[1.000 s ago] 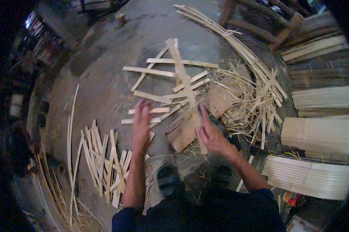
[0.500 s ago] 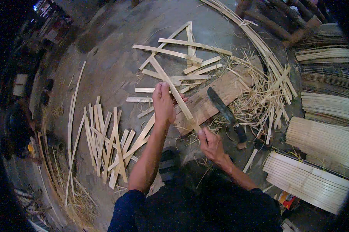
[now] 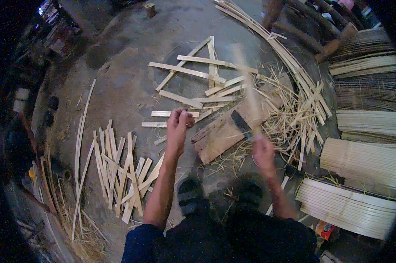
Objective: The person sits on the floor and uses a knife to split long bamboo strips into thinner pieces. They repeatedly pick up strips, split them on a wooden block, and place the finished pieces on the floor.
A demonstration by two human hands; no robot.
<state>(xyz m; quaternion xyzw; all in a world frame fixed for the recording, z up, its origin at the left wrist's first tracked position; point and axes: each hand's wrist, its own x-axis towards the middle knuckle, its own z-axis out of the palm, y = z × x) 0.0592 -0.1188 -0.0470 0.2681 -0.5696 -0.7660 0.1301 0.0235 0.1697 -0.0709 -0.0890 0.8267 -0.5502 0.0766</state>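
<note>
My right hand (image 3: 263, 151) is closed around the lower end of a flat bamboo strip (image 3: 249, 92). The strip points up and away and is smeared by motion. Beneath it a dark-bladed knife (image 3: 240, 121) lies across a worn wooden board (image 3: 217, 138), its handle partly hidden by my right hand. My left hand (image 3: 179, 127) hangs to the left of the board with loosely curled fingers, thumb a little apart, and nothing visible in it. Several cut bamboo strips (image 3: 187, 73) lie crossed on the floor just beyond my left hand.
Another pile of bamboo strips (image 3: 130, 171) lies at left, beside long thin strips (image 3: 84, 131). Shavings (image 3: 294, 118) heap right of the board, against long bent strips (image 3: 290, 55). Bundled slats (image 3: 347, 206) are stacked at right. My feet (image 3: 191, 195) are below the board.
My left hand has let go of the bamboo strip and moved slightly down. My right hand has carried the strip to the right and swung it more upright.
</note>
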